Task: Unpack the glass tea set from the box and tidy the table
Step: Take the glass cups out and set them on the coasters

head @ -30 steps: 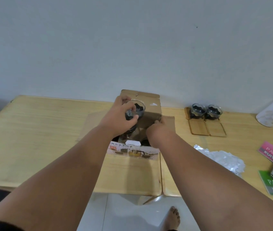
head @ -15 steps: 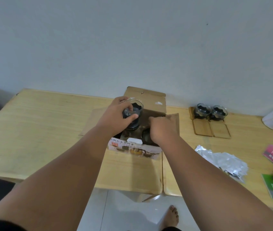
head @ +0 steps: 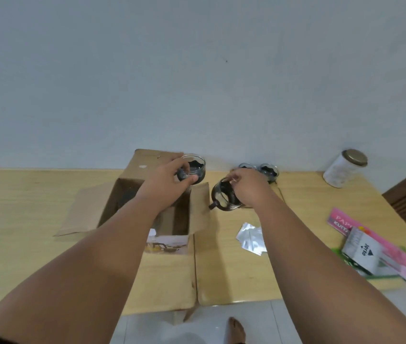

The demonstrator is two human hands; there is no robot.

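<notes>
Left hand (head: 166, 180): I have it closed around a glass cup (head: 195, 167), held in the air above the far right corner of the open cardboard box (head: 132, 194). That cup is upright, with dark packing material showing inside it.

Right hand (head: 249, 186): I have it closed on a second glass cup (head: 223, 196), gripped at the rim from above. This cup is tilted, mouth toward the camera, handle pointing down and to the left, and it hangs just beside the box's right flap, clear of the wooden table (head: 23, 207).

Box: it stands on the table with its flaps spread outward; the near flap carries a printed picture of the tea set. What lies deeper in the box I cannot tell, since my left forearm covers much of the opening.

Behind my right hand, two more glass cups (head: 269, 171) stand side by side near the wall, partly hidden by the hand.

Other items on the table: a crumpled silver foil wrapper (head: 251, 238) in front of my right forearm, a white jar with a gold lid (head: 344, 168) at the far right, and pink and green packets (head: 380, 249) with a white pouch on top at the right edge
</notes>
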